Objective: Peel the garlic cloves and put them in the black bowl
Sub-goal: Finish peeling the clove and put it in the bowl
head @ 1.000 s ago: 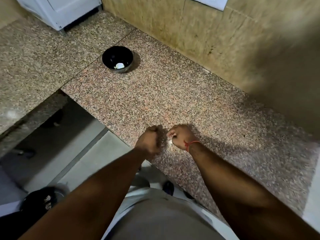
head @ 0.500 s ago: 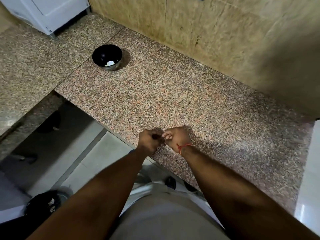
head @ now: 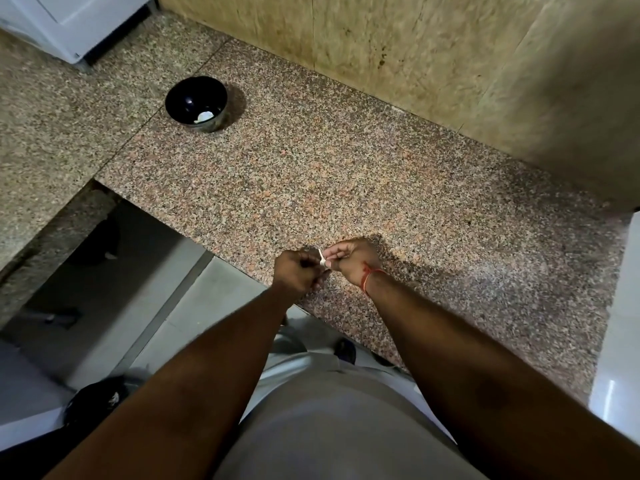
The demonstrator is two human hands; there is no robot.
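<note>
Head view: two hands meet over the near edge of the speckled stone tabletop (head: 346, 174). The left hand (head: 294, 271) is curled into a fist w/ its back to the camera. The right hand (head: 349, 259) is curled too, w/ a red thread (head: 369, 277) round the wrist. Between them sits a small white garlic clove (head: 322, 260). The right hand's fingertips pinch it, and the left hand's fingertips touch it from the other side, so both hands have hold of the same clove. A thin white bit sticks up from it, prob. skin, but it is too small to tell for sure.

The black bowl (head: 180, 98) stands far back on the tabletop, well apart from the hands, to their left and near the yellow-brown wall (head: 398, 39). Inside it lies a white piece (head: 204, 116) at the near side of the bottom, maybe a peeled clove.

A white box-like thing (head: 69, 22) sits at the top left corner. Below the tabletop edge the grey floor (head: 207, 306) shows, w/ a dark round thing (head: 93, 400) at the lower left. The person's light-coloured top (head: 329, 427) fills the bottom middle.
</note>
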